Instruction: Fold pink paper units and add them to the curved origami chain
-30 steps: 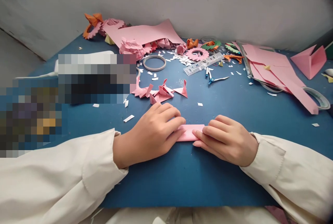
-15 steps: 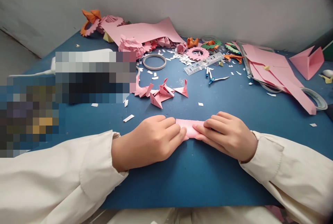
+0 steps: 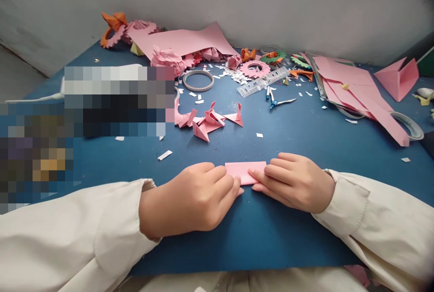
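A small pink paper rectangle (image 3: 244, 169), which looks folded, lies low over the blue table (image 3: 217, 251) between my hands. My left hand (image 3: 203, 195) has its fingers closed on the paper's left end, thumb along the lower edge. At the right end, my right hand (image 3: 294, 179) pinches it, the index fingertip pressing on its face. The paper's two ends are hidden under my fingers. Just beyond the hands lie several folded pink paper pieces (image 3: 210, 122), joined or touching in a row.
Toward the wall are a tape roll (image 3: 199, 89), a clear ruler (image 3: 262, 82), a compass (image 3: 283, 102), white paper scraps (image 3: 237, 75) and pink paper rings (image 3: 255, 69). Pink sheets (image 3: 356, 84) rest on the right, partly over another tape roll (image 3: 415, 131). A blurred patch covers the left side.
Both hands and the pink paper sit slightly lower in view. The paper now looks flatter, with a straight upper edge. Both hands keep hold of it.
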`<action>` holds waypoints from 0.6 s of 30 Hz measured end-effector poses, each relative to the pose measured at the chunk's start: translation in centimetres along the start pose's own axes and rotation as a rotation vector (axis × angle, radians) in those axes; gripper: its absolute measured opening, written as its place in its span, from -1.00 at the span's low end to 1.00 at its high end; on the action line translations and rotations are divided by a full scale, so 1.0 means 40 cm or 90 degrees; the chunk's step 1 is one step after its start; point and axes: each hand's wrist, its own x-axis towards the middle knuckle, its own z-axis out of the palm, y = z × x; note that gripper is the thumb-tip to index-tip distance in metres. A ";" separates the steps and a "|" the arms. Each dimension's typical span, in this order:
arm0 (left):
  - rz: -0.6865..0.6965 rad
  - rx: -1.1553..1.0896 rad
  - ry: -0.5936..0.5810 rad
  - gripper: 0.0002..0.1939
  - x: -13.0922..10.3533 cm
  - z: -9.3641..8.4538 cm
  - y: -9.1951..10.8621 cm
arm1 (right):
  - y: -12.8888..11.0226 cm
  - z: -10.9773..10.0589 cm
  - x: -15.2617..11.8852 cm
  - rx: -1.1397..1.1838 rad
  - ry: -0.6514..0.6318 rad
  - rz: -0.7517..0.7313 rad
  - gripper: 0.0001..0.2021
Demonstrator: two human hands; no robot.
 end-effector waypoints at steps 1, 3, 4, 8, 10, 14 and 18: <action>-0.005 0.003 -0.002 -0.89 0.000 0.001 0.001 | -0.002 0.000 0.000 -0.002 -0.001 0.000 -0.83; -0.017 0.007 -0.006 -0.90 -0.001 0.001 0.003 | -0.006 -0.001 0.000 -0.007 -0.001 0.002 -0.83; -0.024 0.008 -0.010 -0.91 -0.002 0.001 0.003 | -0.007 -0.002 0.000 -0.009 -0.001 0.004 -0.83; -0.039 0.014 -0.022 -0.91 -0.004 0.001 0.004 | -0.011 -0.004 0.000 -0.018 0.002 0.004 -0.81; -0.038 0.014 -0.022 -0.91 -0.005 0.002 0.004 | -0.013 -0.003 0.000 -0.020 0.000 0.005 -0.81; -0.036 0.012 -0.025 -0.91 -0.006 0.003 0.004 | -0.012 0.000 -0.002 -0.018 -0.004 0.013 -0.80; -0.037 0.007 -0.023 -0.90 -0.006 0.006 0.005 | -0.007 0.001 -0.003 -0.004 -0.002 0.022 -0.81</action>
